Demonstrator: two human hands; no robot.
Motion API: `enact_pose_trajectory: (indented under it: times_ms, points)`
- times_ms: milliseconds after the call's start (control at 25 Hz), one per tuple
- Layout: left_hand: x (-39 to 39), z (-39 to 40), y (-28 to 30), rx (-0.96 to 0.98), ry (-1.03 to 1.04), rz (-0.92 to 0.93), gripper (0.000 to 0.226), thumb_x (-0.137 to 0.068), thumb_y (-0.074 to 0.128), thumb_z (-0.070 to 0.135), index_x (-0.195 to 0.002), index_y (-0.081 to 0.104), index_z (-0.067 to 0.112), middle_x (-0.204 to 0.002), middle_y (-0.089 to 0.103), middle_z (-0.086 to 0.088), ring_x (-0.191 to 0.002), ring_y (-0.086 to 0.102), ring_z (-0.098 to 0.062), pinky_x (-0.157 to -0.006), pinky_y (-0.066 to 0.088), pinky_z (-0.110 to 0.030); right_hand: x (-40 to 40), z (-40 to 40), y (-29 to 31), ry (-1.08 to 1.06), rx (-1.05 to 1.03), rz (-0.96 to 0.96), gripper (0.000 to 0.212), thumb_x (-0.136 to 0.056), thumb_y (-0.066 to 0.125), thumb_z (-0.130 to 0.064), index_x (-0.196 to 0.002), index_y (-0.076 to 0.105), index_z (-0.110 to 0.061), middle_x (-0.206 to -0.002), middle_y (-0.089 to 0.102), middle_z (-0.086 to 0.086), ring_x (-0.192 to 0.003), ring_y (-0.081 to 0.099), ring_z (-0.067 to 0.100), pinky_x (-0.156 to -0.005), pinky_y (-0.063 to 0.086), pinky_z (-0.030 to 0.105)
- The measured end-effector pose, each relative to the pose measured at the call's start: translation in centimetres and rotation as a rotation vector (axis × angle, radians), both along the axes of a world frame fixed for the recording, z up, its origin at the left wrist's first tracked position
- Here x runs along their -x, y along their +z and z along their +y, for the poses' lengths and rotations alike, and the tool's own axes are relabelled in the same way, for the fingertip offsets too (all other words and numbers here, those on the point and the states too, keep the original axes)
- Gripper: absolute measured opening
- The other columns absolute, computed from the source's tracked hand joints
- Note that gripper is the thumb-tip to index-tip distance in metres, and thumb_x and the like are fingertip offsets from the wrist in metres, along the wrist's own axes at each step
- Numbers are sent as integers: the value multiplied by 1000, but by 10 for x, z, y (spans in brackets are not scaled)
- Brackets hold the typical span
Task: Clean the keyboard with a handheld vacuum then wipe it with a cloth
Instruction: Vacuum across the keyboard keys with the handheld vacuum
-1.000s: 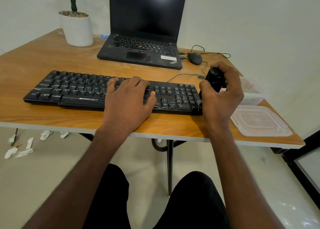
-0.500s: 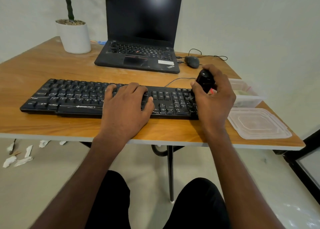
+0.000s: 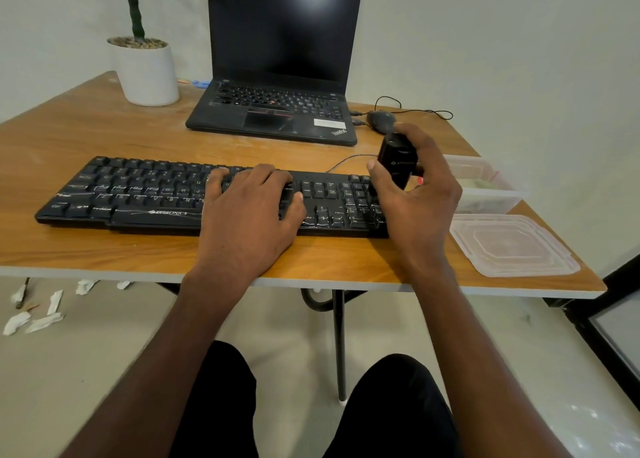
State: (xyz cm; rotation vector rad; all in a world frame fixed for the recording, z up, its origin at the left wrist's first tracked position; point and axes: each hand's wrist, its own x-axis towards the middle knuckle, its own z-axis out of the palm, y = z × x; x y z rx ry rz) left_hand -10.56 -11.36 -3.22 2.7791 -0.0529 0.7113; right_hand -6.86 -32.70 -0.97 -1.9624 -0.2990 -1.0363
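Black keyboard flat on wooden table, parallel to the near edge, spanning from near left side toward the right. White streaks on spacebar and left keys. Left hand palm down on the keyboard's middle-right section, fingers straight and slightly spread, pressing on the keys, gripping nothing. Right hand over the keyboard's right end, at the numpad, fingers and thumb curled round black handheld vacuum. Vacuum held upright, slightly tilted, lower end down at the numpad keys; contact with keys hidden by the hand, cannot tell. Small red glow just beside the vacuum body under the fingers.

Toward far edge of table: open black laptop, screen dark. Wired mouse just right of the laptop, cable looping near far right corner. White plant pot at far left corner, green stem up out of frame. Clear plastic container at right edge, just beside the right hand; its flat lid near the near right corner. White paper scraps on floor below the table's left side. Cloth not seen.
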Motion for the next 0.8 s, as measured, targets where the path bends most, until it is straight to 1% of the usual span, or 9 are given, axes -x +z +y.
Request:
enact_pose_trajectory:
  times_ms: [80,160,280,360,400,480,560,680,800]
  points:
    - [-1,0,0,-1,-1,2,43,-106,41,51,-135,61,27,-137,63,5,-125,59,-17,-126,19,-53,-2,-1,-2,-79,-15,-15,47,-88,76,-26,-133,61,-27,-121,66,-12,-110,62,5,-90,57,24]
    - [-1,0,0,3,-2,1,42,-106,42,51,-135,61,27,-137,63,5,-125,59,-17,-126,19,-53,-4,-5,-2,-134,-102,-31,46,-86,76,-23,-129,62,-27,-120,66,-13,-109,64,8,-88,59,29]
    - [0,1,0,-2,-3,1,42,-106,41,52,-136,60,28,-136,63,5,-125,59,-16,-126,19,-52,-3,-5,-2,-42,-82,-8,46,-88,79,-22,-131,63,-23,-122,68,-9,-112,63,4,-88,50,11]
    - [0,0,1,-2,-3,8,43,-106,41,52,-136,60,28,-137,62,5,-126,58,-16,-126,18,-51,-3,-6,-3,-25,-78,5,47,-88,80,-25,-131,63,-24,-122,68,-10,-113,63,2,-86,47,7]
    - [0,0,1,-4,-2,11,43,-106,41,52,-137,60,28,-138,62,5,-127,58,-17,-126,18,-51,-4,-6,-3,-27,-91,13,47,-87,81,-27,-131,63,-26,-122,68,-11,-113,63,2,-88,49,10]
    - [1,0,0,-9,2,13,43,-106,41,52,-137,59,28,-138,62,5,-127,58,-17,-126,18,-52,-7,-5,-4,-1,-124,43,48,-87,82,-33,-130,62,-32,-121,69,-14,-114,65,6,-94,56,26]
    - [0,0,1,-9,-4,13,43,-106,42,52,-137,59,27,-138,62,5,-127,58,-17,-127,18,-53,-8,-4,-5,61,-123,61,47,-87,82,-34,-129,62,-35,-117,69,-15,-112,67,10,-92,60,39]
    - [0,0,0,-24,-5,10,44,-107,39,53,-137,59,28,-138,62,6,-127,58,-16,-127,19,-53,-4,-1,-4,122,-102,61,48,-89,81,-35,-132,61,-34,-121,69,-14,-114,67,13,-92,61,42]
    - [2,-1,0,-31,-16,6,48,-107,34,56,-135,59,27,-136,63,5,-126,59,-17,-126,22,-53,-1,0,-3,92,-68,44,49,-90,80,-38,-134,60,-31,-122,69,-13,-115,66,11,-92,60,40]
